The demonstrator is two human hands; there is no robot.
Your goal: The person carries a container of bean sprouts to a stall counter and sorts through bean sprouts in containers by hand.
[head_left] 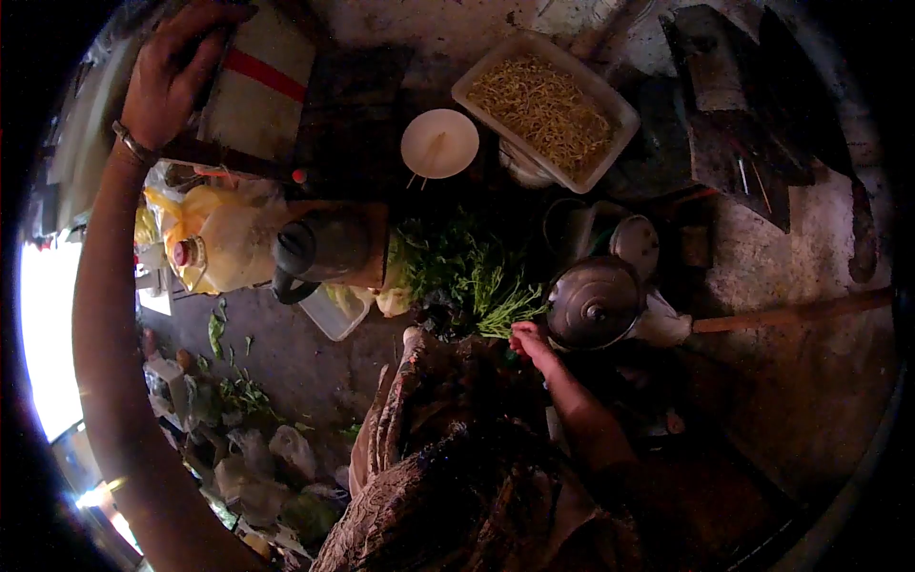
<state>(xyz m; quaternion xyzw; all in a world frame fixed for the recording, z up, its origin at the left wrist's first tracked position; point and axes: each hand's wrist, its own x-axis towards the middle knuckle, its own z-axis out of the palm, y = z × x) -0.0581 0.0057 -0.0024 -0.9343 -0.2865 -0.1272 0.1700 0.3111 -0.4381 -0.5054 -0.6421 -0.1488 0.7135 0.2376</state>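
Observation:
My left hand, a bracelet on its wrist, is raised at the upper left beside a pale panel with a red stripe. Its fingers are apart; whether they touch the panel I cannot tell. Low in the middle, my right hand is closed at the stem ends of some leafy greens. More dark green leaves lie behind them in shadow. Just right of this hand sits a round metal pot lid with a knob.
A tray of noodle-like strips and a white bowl with chopsticks stand at the back. At left are a kettle, a large jug and a clear container. Plastic bags and scattered leaves lie on the floor.

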